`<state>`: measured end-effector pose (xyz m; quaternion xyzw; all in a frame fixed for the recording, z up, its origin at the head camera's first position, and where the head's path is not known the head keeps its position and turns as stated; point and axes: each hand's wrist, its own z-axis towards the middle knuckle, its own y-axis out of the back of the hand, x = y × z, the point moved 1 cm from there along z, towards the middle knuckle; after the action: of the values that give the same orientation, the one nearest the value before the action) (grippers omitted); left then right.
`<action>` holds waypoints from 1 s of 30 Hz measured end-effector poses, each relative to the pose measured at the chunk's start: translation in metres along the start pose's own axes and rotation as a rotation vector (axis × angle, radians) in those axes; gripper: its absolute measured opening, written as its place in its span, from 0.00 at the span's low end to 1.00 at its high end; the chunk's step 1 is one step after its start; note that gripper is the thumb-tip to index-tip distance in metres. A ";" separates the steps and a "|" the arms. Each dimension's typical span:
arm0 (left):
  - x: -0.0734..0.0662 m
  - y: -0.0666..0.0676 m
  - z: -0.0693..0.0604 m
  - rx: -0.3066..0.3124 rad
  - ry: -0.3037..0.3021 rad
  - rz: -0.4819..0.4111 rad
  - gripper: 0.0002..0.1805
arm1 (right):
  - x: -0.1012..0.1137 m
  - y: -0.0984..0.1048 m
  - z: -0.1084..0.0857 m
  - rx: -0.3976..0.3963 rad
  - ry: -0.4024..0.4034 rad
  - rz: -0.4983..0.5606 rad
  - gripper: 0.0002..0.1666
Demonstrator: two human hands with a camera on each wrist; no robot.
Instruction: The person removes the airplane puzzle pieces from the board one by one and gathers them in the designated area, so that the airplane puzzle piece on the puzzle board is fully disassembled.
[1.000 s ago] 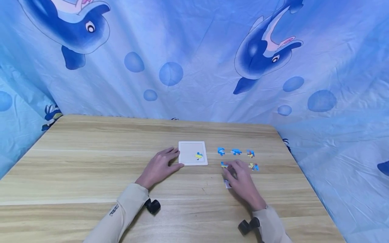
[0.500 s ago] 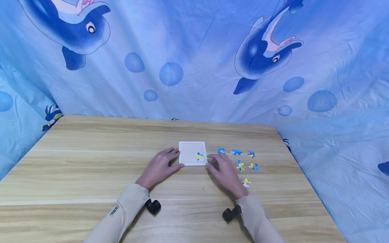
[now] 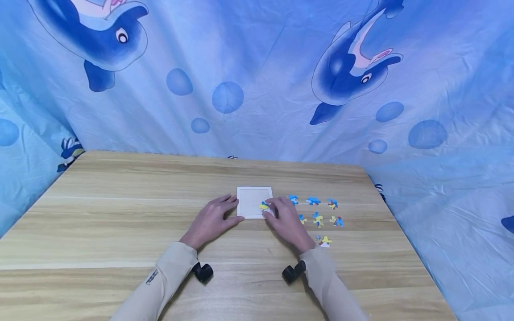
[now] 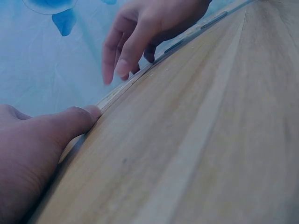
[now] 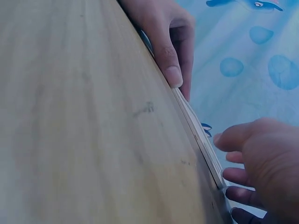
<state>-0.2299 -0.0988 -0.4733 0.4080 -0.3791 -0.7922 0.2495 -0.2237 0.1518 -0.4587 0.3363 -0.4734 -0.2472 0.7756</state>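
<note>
A square white puzzle frame (image 3: pixel 254 187) lies flat on the wooden table, with one blue-and-yellow puzzle piece (image 3: pixel 263 206) in its lower right corner. My left hand (image 3: pixel 213 218) rests against the frame's left edge, thumb at the near corner and fingers fairly straight. Over the frame's right side is my right hand (image 3: pixel 287 223), its thumb and fingertips beside that piece. In the right wrist view, the right hand (image 5: pixel 266 163) has its thumb and fingers apart, with nothing visible between them. From the left wrist view, its fingertips appear just above the frame edge.
Several loose puzzle pieces (image 3: pixel 318 219) lie in rows right of the frame, some partly hidden by the right hand. A blue dolphin-print curtain (image 3: pixel 257 89) hangs behind and beside the table (image 3: pixel 160 178).
My right hand has moved left from the loose pieces, first to the frame's right edge and now over its lower right corner. The left hand and frame have stayed in place.
</note>
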 end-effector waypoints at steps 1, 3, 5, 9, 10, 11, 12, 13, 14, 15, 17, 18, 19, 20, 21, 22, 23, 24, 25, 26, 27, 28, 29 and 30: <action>0.000 0.000 0.000 0.001 0.000 0.000 0.34 | 0.001 -0.001 0.001 0.002 0.000 -0.007 0.21; 0.000 0.000 0.000 0.003 0.002 0.000 0.34 | 0.002 -0.002 0.003 0.007 -0.006 -0.022 0.22; 0.000 0.000 0.000 0.003 0.002 0.000 0.34 | 0.003 -0.003 0.005 0.015 -0.016 -0.029 0.23; 0.000 0.000 0.000 0.001 0.002 0.000 0.34 | 0.005 -0.004 0.007 0.035 -0.042 -0.023 0.23; 0.000 0.000 0.000 0.000 0.002 0.000 0.34 | 0.005 -0.004 0.008 0.039 -0.050 -0.018 0.23; 0.000 0.000 0.000 0.000 0.002 -0.001 0.34 | 0.005 -0.005 0.008 0.044 -0.057 -0.016 0.23; 0.000 0.000 0.000 -0.001 0.003 -0.001 0.34 | 0.005 -0.005 0.009 0.048 -0.064 -0.016 0.22; 0.000 0.000 0.000 -0.001 0.002 -0.003 0.33 | 0.005 -0.005 0.009 0.052 -0.070 -0.012 0.22; 0.000 0.000 0.000 -0.002 0.002 -0.004 0.33 | 0.005 -0.006 0.009 0.054 -0.077 -0.007 0.21; 0.000 0.000 0.000 -0.002 0.002 -0.006 0.33 | 0.005 -0.006 0.010 0.056 -0.084 -0.001 0.21; 0.000 0.000 0.000 -0.002 0.001 -0.007 0.33 | 0.005 -0.006 0.010 0.060 -0.097 0.008 0.20; 0.000 0.000 0.000 -0.001 0.001 -0.006 0.34 | 0.005 -0.007 0.011 0.062 -0.103 0.013 0.20; 0.000 0.000 0.000 -0.001 0.001 -0.006 0.34 | 0.005 -0.007 0.011 0.063 -0.110 0.020 0.20; 0.000 0.000 0.000 0.000 0.003 -0.005 0.34 | 0.006 -0.007 0.011 0.064 -0.116 0.027 0.20; 0.000 -0.001 0.000 0.001 0.003 -0.004 0.34 | 0.006 -0.007 0.011 0.066 -0.124 0.034 0.20; 0.000 -0.001 0.000 0.000 0.003 -0.004 0.34 | 0.005 -0.007 0.011 0.068 -0.131 0.040 0.20; 0.000 -0.001 0.000 0.000 0.003 -0.004 0.34 | 0.005 -0.007 0.011 0.069 -0.138 0.047 0.21; 0.000 -0.001 0.000 -0.002 0.003 -0.004 0.34 | 0.005 -0.007 0.012 0.068 -0.142 0.052 0.21; 0.000 -0.001 0.000 -0.003 0.002 -0.005 0.34 | 0.005 -0.007 0.012 0.067 -0.145 0.059 0.21; 0.000 -0.001 0.000 -0.005 0.001 -0.006 0.34 | 0.005 -0.007 0.012 0.066 -0.147 0.065 0.20; 0.000 -0.001 0.000 -0.008 -0.001 -0.007 0.34 | 0.005 -0.006 0.012 0.063 -0.145 0.070 0.19; 0.000 -0.001 0.000 -0.009 -0.002 -0.009 0.34 | 0.005 -0.006 0.012 0.060 -0.142 0.074 0.18; 0.000 0.000 0.000 -0.010 -0.003 -0.010 0.34 | 0.005 -0.007 0.012 0.056 -0.137 0.076 0.18; 0.000 0.000 0.000 -0.011 -0.003 -0.011 0.34 | 0.005 -0.007 0.013 0.052 -0.134 0.080 0.17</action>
<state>-0.2300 -0.0986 -0.4734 0.4075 -0.3729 -0.7962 0.2469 -0.2333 0.1405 -0.4569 0.3197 -0.5437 -0.2257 0.7424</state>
